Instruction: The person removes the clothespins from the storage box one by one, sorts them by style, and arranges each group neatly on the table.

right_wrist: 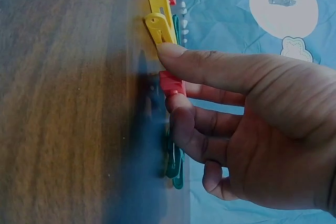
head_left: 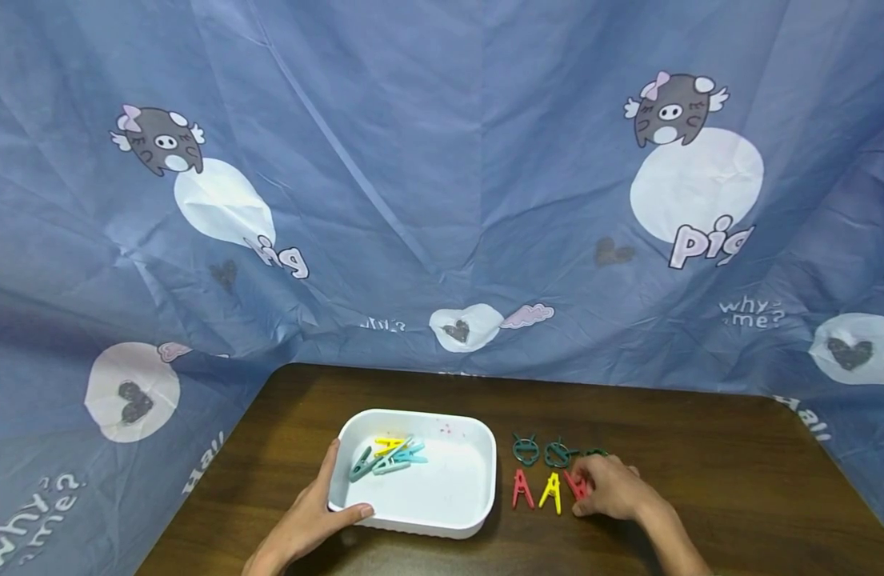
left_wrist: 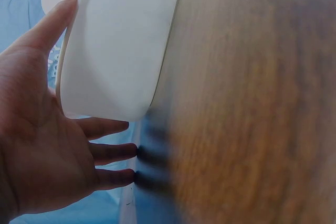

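Observation:
My left hand (head_left: pixel 308 512) rests against the near left corner of a white plastic tray (head_left: pixel 478 512), thumb along the near rim. In the left wrist view its fingers reach out straight beside the tray wall (left_wrist: pixel 115 51). Inside the tray lie a yellow clothespin (head_left: pixel 388 442), light blue ones (head_left: pixel 413 454) and a dark green one (head_left: pixel 360 467). To the right, my right hand (head_left: pixel 614 488) pinches a red clothespin (right_wrist: pixel 172 83) between thumb and fingers, low at the table. Beside it are a yellow clothespin (head_left: pixel 551 492) and another red clothespin (head_left: pixel 522 489).
Behind the clothespins sit dark green round clips (head_left: pixel 526 450), one partly hidden by the right hand. Everything stands on a brown wooden table (head_left: pixel 737 480). A blue printed cloth (head_left: pixel 442 200) hangs along its back and sides.

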A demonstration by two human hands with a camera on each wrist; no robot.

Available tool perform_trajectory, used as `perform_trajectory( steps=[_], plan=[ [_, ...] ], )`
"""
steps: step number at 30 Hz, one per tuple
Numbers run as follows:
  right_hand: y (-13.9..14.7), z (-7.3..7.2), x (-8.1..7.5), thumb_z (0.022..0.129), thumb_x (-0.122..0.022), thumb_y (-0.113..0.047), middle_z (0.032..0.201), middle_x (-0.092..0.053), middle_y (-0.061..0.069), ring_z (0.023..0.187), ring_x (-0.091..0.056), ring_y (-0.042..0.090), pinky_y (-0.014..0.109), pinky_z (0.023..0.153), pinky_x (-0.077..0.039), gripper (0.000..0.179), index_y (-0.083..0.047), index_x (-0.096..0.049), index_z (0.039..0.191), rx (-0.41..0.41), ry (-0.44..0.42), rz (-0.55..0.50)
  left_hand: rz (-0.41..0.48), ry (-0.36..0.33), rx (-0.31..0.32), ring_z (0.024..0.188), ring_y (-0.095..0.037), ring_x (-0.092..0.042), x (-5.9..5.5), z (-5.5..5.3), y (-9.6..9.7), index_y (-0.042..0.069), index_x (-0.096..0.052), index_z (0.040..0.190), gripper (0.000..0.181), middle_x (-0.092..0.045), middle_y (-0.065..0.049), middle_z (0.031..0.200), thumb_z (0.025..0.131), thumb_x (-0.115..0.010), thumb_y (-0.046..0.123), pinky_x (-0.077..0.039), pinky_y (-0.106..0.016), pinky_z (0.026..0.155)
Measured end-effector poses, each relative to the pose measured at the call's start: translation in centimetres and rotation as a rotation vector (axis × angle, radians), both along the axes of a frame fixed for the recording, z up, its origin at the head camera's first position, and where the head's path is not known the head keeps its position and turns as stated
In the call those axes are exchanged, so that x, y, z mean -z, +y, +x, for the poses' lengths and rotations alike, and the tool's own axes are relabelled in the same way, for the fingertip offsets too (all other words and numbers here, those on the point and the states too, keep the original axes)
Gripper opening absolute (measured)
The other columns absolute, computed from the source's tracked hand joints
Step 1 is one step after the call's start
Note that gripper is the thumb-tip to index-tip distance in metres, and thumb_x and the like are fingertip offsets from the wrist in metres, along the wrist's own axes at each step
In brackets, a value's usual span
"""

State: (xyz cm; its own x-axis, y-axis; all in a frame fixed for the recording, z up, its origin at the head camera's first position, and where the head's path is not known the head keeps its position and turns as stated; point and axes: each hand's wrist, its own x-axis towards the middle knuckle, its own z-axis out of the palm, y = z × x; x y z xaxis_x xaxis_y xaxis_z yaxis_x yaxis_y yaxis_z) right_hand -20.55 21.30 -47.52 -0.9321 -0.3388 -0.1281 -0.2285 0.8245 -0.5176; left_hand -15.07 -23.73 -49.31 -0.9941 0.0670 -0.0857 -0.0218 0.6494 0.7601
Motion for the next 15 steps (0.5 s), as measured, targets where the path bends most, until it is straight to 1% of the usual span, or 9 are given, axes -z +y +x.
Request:
perform_trajectory(
  steps=[7, 15],
  plan=[
    [-0.17, 0.11, 0.06, 0.062, -0.092, -0.015, 0.070, -0.055, -0.004, 0.069, -0.049, 0.014, 0.034, 0.064, -0.034, 0.032, -0.015, -0.068, 0.084, 0.029, -0.008, 0.018, 0.000, -0.011, -0.002, 0.147, -0.048, -0.031, -0.09, 0.03, 0.01, 0.007, -0.001, 0.162, 0.119, -0.012, -0.024, 0.167, 0.081, -0.081, 0.043, -0.033, -0.064, 0.113],
    [-0.23, 0.15, 0.20, 0.061, -0.093, -0.016, 0.073, -0.054, -0.003, 0.074, -0.048, 0.016, 0.037, 0.066, -0.035, 0.033, -0.015, -0.066, 0.081, 0.048, -0.013, 0.048, -0.005, -0.006, -0.001, 0.147, -0.048, -0.033, -0.10, 0.00, 0.07, 0.008, -0.002, 0.162, 0.119, -0.015, -0.025, 0.167, 0.081, -0.081, 0.043, -0.034, -0.063, 0.113]
  ],
)
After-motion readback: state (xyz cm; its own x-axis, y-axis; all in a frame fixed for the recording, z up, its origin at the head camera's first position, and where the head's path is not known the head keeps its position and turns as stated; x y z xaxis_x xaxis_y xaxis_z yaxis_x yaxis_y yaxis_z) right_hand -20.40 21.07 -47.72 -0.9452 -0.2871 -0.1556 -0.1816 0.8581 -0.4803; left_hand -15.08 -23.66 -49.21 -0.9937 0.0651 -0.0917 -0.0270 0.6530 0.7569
